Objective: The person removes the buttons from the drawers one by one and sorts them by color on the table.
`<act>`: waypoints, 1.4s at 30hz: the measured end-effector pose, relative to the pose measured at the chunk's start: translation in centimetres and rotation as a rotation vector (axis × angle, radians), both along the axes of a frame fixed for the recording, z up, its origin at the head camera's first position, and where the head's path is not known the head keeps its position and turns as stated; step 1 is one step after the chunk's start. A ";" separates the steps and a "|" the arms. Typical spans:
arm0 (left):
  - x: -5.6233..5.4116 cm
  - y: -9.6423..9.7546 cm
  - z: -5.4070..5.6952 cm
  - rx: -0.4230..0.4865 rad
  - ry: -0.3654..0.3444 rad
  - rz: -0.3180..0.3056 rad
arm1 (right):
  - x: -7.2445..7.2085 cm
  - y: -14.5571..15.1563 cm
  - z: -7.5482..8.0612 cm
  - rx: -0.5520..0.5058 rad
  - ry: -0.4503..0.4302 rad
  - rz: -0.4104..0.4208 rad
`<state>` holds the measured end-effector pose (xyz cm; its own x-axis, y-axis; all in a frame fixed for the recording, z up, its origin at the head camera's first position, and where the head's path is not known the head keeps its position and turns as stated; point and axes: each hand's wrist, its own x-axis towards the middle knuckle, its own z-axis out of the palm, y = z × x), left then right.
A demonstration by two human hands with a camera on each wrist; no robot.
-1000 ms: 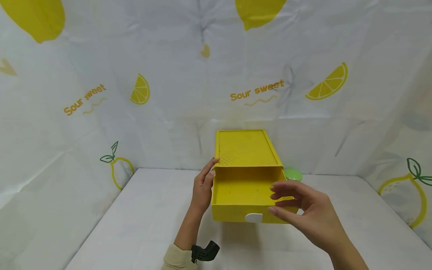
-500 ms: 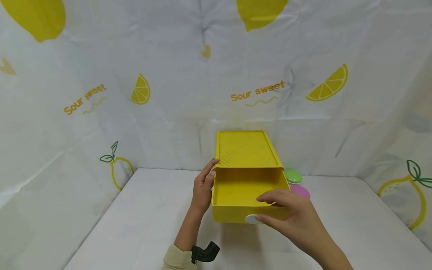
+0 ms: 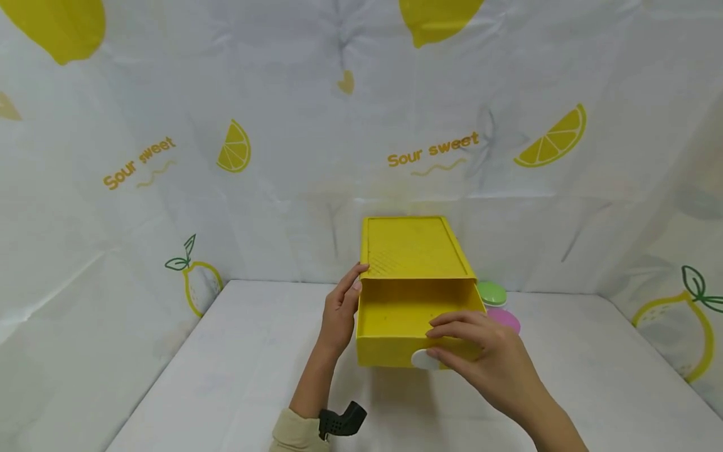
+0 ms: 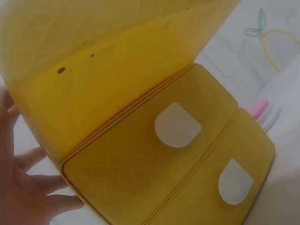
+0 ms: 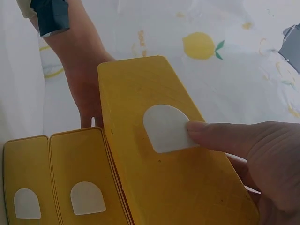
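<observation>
Evidently the yellow drawer (image 3: 390,353) is the thing in hand; it juts from the top of the yellow cabinet (image 3: 409,246) toward the person, between the two hands, its sliding line running straight from the back wall (image 3: 294,213) to the viewer; the right hand (image 3: 491,358) is the nearer, at the right half of the drawer front, thumb on the edge of the white pull (image 3: 423,360) and fingers over the rim, a narrow pinch; the left hand (image 3: 340,314) rests against the cabinet's left side, farther back, fingers fairly straight and spread, bracing it, I judge; beyond the cabinet's right side sit a green lid (image 3: 491,292) and a pink round thing (image 3: 504,320).
</observation>
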<state>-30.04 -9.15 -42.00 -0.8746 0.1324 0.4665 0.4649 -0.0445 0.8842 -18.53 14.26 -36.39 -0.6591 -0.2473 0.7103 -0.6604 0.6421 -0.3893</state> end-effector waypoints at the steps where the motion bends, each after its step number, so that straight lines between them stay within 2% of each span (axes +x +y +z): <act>1: 0.0 0.0 0.0 0.004 -0.001 -0.003 | -0.1 0.0 0.0 0.000 0.009 0.005; 7: 0.3 0.1 0.1 0.011 -0.025 0.003 | -1.1 0.2 -0.1 0.011 0.068 0.031; 13: 0.3 0.2 -0.3 0.002 -0.035 0.011 | -2.4 0.3 -0.3 0.025 0.102 0.011; 22: 0.2 0.2 -0.7 0.034 -0.036 -0.004 | -3.8 -0.1 -0.7 -0.005 0.057 -0.071; 27: 0.3 0.2 -0.7 0.041 -0.030 -0.009 | -4.0 -0.4 -0.9 -0.001 0.106 -0.113; 31: 0.2 0.3 -0.8 0.043 -0.029 -0.007 | -3.8 -0.3 -0.8 0.011 0.195 -0.154; 37: 0.1 0.3 -0.6 0.029 -0.016 -0.012 | -3.1 -0.5 -0.5 0.107 0.339 -0.323; 40: 0.0 0.3 -0.5 0.021 -0.018 -0.009 | -2.9 -0.7 -0.3 0.128 0.363 -0.332; 42: -0.2 0.3 -0.4 0.016 -0.019 -0.003 | -3.0 -1.0 -0.4 0.132 0.346 -0.303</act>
